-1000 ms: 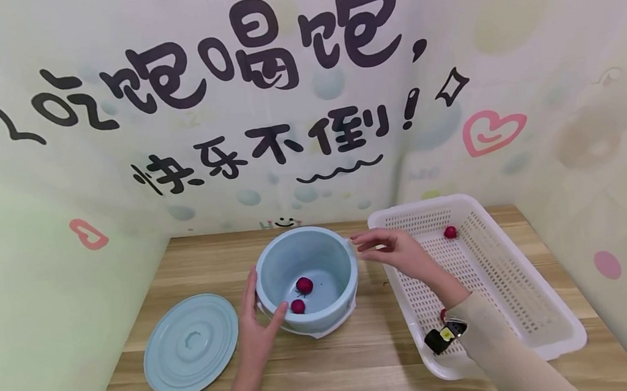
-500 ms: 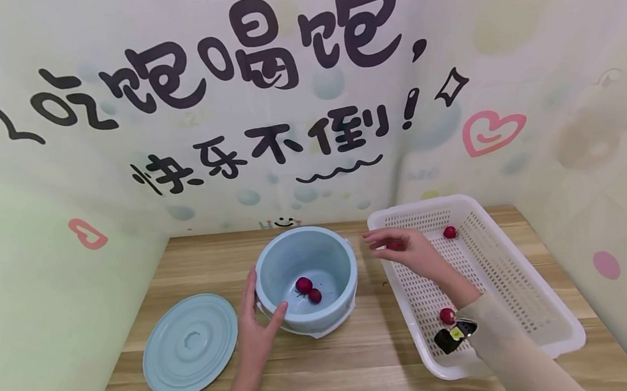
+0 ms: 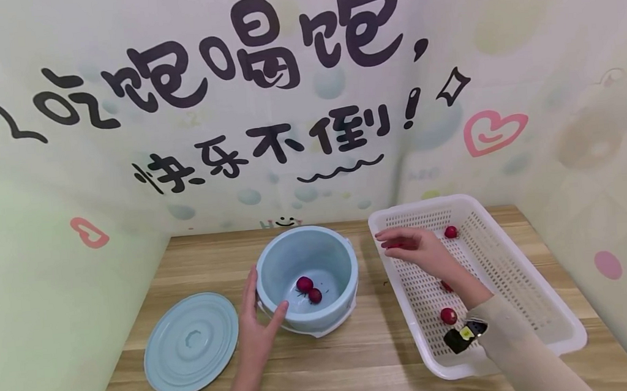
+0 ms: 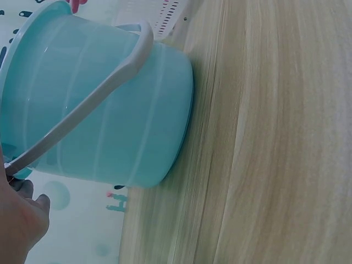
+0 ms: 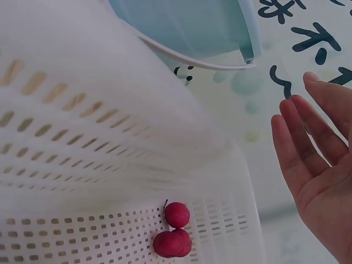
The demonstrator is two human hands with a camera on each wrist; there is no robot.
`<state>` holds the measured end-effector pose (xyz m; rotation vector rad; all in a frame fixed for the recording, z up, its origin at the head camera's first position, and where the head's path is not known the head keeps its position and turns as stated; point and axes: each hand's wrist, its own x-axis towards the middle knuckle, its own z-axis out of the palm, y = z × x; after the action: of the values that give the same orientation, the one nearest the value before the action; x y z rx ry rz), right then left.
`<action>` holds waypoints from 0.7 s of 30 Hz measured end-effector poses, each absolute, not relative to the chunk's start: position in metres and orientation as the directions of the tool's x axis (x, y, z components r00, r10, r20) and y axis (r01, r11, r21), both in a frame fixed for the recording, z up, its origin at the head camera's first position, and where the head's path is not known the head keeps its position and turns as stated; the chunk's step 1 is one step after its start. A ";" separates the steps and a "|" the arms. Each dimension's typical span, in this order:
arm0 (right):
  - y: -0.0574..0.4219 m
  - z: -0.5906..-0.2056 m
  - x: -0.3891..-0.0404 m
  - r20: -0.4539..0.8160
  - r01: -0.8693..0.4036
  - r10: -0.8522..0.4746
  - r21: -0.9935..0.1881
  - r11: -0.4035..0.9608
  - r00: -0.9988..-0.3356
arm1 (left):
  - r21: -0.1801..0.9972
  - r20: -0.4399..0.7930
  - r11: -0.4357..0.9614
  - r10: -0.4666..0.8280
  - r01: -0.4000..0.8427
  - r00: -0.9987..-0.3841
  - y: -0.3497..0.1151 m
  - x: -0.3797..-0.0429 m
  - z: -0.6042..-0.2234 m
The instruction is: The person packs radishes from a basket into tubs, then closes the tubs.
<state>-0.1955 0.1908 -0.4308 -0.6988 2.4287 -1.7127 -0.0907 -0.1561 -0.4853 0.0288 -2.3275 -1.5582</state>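
My left hand [image 3: 257, 329] holds the side of a light blue bucket [image 3: 315, 327], thumb and fingers spread along its outer wall near the rim. A pale handle [image 4: 104, 88] hangs across the bucket's side in the left wrist view. Inside, two red radishes [image 3: 310, 289] lie close together on the bottom, with thin dark root bits. My right hand [image 3: 420, 251] hovers over the left rim of a white perforated basket [image 3: 521, 302], fingers loosely extended. Nothing is in its grasp in the right wrist view, where several radishes [image 5: 177, 214] lie in the basket.
A round blue lid [image 3: 192, 343] lies flat on the wooden table [image 3: 328, 384], left of the bucket. One radish [image 3: 451, 232] sits toward the basket's back, another radish [image 3: 449, 315] near its front left. A printed wall sheet [image 3: 279, 180] stands right behind the table.
My right hand has moved right, away from the bucket and over the basket. The lower radish in the bucket has rolled right, next to the other. My left hand stays in place.
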 end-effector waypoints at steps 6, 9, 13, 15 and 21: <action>0.198 -0.434 -0.195 0.172 -0.296 -0.391 -0.913 0.282 -0.904 | 0.899 0.267 0.404 -0.201 0.168 -0.942 -0.156 -0.091 -0.486; 0.202 -0.436 -0.195 0.164 -0.288 -0.387 -0.913 0.290 -0.908 | 0.902 0.268 0.397 -0.202 0.171 -0.942 -0.156 -0.092 -0.486; 0.207 -0.438 -0.194 0.165 -0.285 -0.384 -0.917 0.278 -0.909 | 0.901 0.268 0.398 -0.201 0.172 -0.942 -0.156 -0.092 -0.486; 0.210 -0.440 -0.194 0.166 -0.281 -0.382 -0.921 0.269 -0.909 | 0.901 0.267 0.398 -0.200 0.170 -0.943 -0.156 -0.092 -0.486; 0.218 -0.443 -0.194 0.173 -0.281 -0.395 -0.930 0.235 -0.902 | 0.901 0.271 0.396 -0.198 0.175 -0.942 -0.156 -0.091 -0.486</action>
<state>-0.1945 0.2181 -0.4434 -0.6563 2.3899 -1.7668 -0.0911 -0.1564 -0.4862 0.0199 -2.3239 -1.5613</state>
